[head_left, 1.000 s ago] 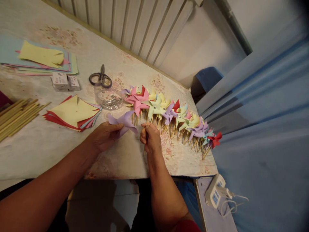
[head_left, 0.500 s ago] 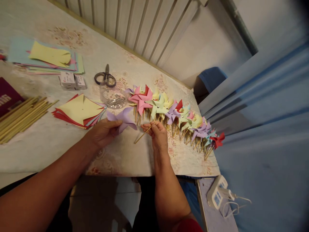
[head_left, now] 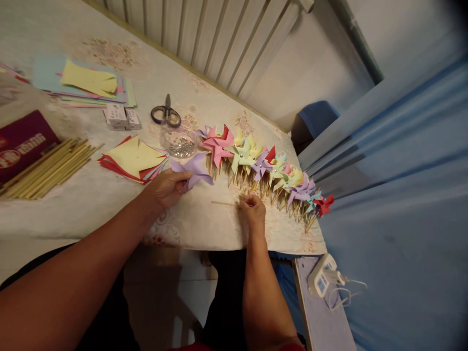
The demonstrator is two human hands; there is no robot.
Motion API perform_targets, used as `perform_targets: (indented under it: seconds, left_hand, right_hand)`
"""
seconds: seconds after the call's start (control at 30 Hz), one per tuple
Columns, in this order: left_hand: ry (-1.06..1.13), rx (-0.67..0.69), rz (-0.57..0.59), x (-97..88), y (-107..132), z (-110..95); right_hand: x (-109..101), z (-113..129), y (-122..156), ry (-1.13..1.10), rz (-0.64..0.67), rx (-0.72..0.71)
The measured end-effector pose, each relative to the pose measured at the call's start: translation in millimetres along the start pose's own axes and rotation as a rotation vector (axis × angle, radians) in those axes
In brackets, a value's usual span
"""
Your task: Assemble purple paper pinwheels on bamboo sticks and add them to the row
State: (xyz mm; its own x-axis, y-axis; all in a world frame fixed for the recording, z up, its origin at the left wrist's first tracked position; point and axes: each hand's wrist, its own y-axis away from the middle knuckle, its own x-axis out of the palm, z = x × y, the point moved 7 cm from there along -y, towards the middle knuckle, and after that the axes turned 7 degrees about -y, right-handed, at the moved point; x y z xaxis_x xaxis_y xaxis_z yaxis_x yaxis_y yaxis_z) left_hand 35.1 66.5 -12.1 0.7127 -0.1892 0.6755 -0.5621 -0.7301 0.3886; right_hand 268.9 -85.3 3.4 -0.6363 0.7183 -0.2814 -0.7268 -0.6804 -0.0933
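Clock directions take 12 as the top of the head view. The purple paper pinwheel (head_left: 195, 171) is held just above the table (head_left: 204, 224) by the left hand (head_left: 168, 189). The left grip is narrow, pinching a blade at the pinwheel's 8 o'clock side, thumb on top. The pinwheel's widest spread runs roughly from 10 to 4 o'clock.

The right hand (head_left: 253, 209) lies at about 4 o'clock from the pinwheel. Its grip is closed on one end of a thin stick (head_left: 224, 203). The stick's long axis runs close to 9–3 o'clock, with its free end pointing to 9. Stick and pinwheel are apart; the pinwheel sits at 11 o'clock from that free end.

From the pinwheel, a clear container of metal pins (head_left: 182, 146) is near at 11 o'clock. The cut paper stack (head_left: 133, 158) lies at 9, with the stick bundle (head_left: 51, 170) farther out at 9. A row of mounted pinwheels (head_left: 262, 166) extends along a 10-to-4 line beyond the right hand.
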Motion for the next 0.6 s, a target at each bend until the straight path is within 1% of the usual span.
perform_targets:
  seconds: [0.03,0.07,0.1,0.17,0.27,0.37,0.43,0.47,0.53,0.6]
  left_hand:
    - [0.002,0.019,-0.001,-0.3,1.3,-0.6]
    - [0.001,0.046,-0.005,-0.7,3.5,-1.5]
    - [-0.001,0.071,-0.009,-1.0,6.3,-2.1]
    - [-0.002,0.085,0.002,-0.5,13.1,0.0]
    - [-0.021,0.074,0.029,0.2,22.6,5.5]
    - [-0.044,0.063,0.046,0.2,26.1,8.1]
    - [-0.044,0.072,0.043,0.3,24.4,5.4]
    - [-0.040,0.079,0.039,0.6,22.6,2.9]
    - [-0.029,0.090,0.025,1.0,18.2,-3.1]
    - [-0.019,0.094,0.015,1.3,13.8,-8.7]
  right_hand:
    - [-1.9,5.4,5.6,0.149,-0.020,-0.091]
    - [0.6,11.0,11.6,0.286,-0.013,-0.176]
    - [6.6,15.9,17.6,0.405,0.022,-0.251]
    - [24.7,22.0,28.6,0.582,0.132,-0.357]
    - [52.0,25.3,40.8,0.740,0.274,-0.460]
    - [72.2,22.6,47.0,0.851,0.352,-0.522]
    - [80.0,20.4,48.3,0.857,0.384,-0.539]
    - [81.6,20.6,47.8,0.816,0.391,-0.539]
    - [78.9,25.0,43.5,0.648,0.357,-0.512]
    - [71.5,31.0,34.5,0.405,0.292,-0.420]
